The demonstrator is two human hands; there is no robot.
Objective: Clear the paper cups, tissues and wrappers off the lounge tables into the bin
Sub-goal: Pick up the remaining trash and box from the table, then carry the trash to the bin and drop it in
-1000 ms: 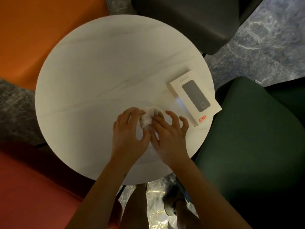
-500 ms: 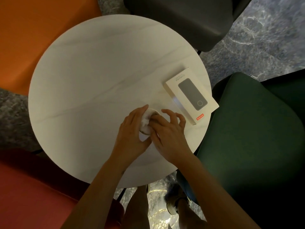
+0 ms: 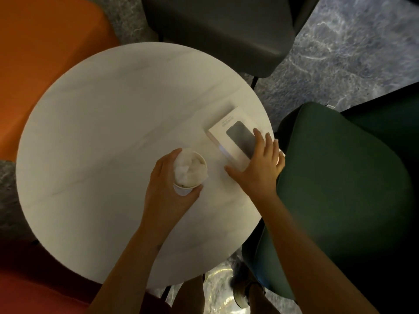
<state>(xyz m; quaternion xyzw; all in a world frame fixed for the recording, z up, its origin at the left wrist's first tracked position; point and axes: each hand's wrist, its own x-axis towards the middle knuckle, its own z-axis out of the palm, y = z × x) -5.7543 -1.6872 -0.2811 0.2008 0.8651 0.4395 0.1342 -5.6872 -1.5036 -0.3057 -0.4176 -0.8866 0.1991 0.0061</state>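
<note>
A white paper cup [image 3: 181,190] stuffed with crumpled white tissue [image 3: 188,169] stands on the round white table [image 3: 102,137], right of its middle. My left hand [image 3: 165,191] grips the cup from the near side, thumb and fingers curled round its wall. A flat white box [image 3: 229,132] printed with a dark device lies near the table's right edge. My right hand [image 3: 258,166] lies over the box's near end with fingers spread and nearly straight, touching its top. No bin is in view.
Seats ring the table: an orange one [image 3: 45,55] at the far left, a dark grey chair [image 3: 222,30] beyond, a green chair [image 3: 344,189] on the right, a red seat [image 3: 34,284] at the near left. My legs and shoes [image 3: 240,288] stand on the marbled floor.
Both hands were pressing tissue into the cup. My right hand has since left the cup and moved right onto the white box. My left hand now grips the cup alone.
</note>
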